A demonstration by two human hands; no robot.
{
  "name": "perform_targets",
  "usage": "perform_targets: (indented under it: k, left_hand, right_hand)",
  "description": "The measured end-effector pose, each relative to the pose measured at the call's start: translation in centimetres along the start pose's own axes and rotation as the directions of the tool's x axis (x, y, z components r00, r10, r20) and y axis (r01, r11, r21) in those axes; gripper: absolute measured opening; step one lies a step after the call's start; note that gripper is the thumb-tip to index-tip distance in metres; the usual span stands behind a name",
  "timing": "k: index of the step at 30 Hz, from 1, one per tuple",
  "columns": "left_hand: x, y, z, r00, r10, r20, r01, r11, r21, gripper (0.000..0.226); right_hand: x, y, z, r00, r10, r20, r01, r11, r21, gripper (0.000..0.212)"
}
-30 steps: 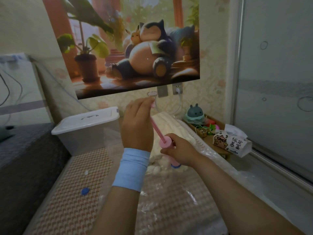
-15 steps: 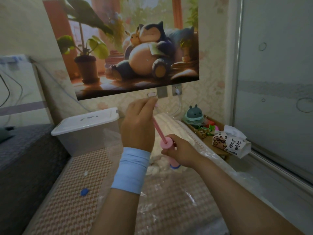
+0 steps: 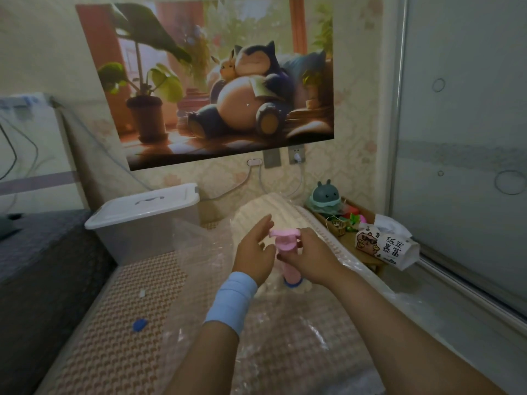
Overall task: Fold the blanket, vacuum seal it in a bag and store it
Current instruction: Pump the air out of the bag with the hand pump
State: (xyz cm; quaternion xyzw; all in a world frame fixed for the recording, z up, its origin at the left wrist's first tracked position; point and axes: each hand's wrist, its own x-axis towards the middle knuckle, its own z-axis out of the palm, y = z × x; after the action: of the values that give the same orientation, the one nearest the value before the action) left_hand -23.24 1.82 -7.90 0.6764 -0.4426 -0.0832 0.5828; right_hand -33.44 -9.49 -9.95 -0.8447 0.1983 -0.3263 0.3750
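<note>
On the bed, one pink pump gripped by right hand, left hand slack, empty.

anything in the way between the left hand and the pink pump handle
Nothing visible stands between them. The left hand is open right beside the pump handle, on its left; the right hand grips the pump body below it.

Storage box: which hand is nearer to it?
Left. The left hand sits right of the storage box, apart from it; the right hand is farther right, gripping the pink pump.
</note>
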Motion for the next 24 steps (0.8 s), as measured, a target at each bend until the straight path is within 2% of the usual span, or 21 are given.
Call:
perform_targets:
  k: [2, 3, 6, 8, 11, 15, 20, 24]
  left_hand:
    - [0.0, 0.0, 0.2, 0.993, -0.097, 0.068, 0.106, 0.983, -0.151, 0.07]
    - [0.0, -0.1, 0.4, 0.99, -0.105, 0.099, 0.121, 0.978, -0.172, 0.068]
    - [-0.1, -1.1, 1.3, 0.987, -0.006, 0.159, 0.015, 0.999, -0.051, 0.055]
    - [-0.2, -1.8, 2.0, 0.988, 0.026, 0.155, -0.023, 1.0, -0.021, 0.045]
    - [-0.1, -2.4, 2.6, 0.994, -0.015, 0.106, 0.021, 0.998, -0.059, 0.044]
    - [0.2, -2.6, 3.1, 0.997, -0.014, 0.082, 0.022, 0.996, -0.087, 0.039]
    - [0.4, -2.8, 3.2, 0.997, -0.042, 0.06, 0.047, 0.995, -0.089, 0.036]
    - [0.2, -3.1, 3.7, 0.996, -0.079, 0.042, 0.083, 0.992, -0.093, 0.033]
  right_hand:
    - [-0.2, 0.3, -0.4, 1.0, 0.018, -0.019, -0.017, 0.999, 0.028, 0.057]
    - [-0.4, 0.3, -0.7, 0.999, 0.03, -0.019, -0.029, 0.999, 0.035, 0.067]
    - [-0.7, 0.3, -1.4, 1.0, 0.007, 0.029, -0.008, 0.999, 0.033, 0.077]
    - [-0.9, 0.3, -1.9, 0.998, 0.006, 0.069, -0.007, 1.0, 0.019, 0.075]
    - [-1.4, -0.1, -2.8, 0.995, 0.021, 0.095, -0.022, 1.0, 0.015, 0.069]
    - [-1.7, -0.8, -2.9, 0.992, -0.112, -0.062, 0.093, 0.964, -0.247, 0.054]
    - [-1.4, -1.5, -1.5, 0.971, -0.203, -0.127, 0.127, 0.886, -0.445, 0.028]
    - [-1.0, -2.4, -0.4, 0.965, -0.261, -0.038, 0.187, 0.779, -0.599, 0.022]
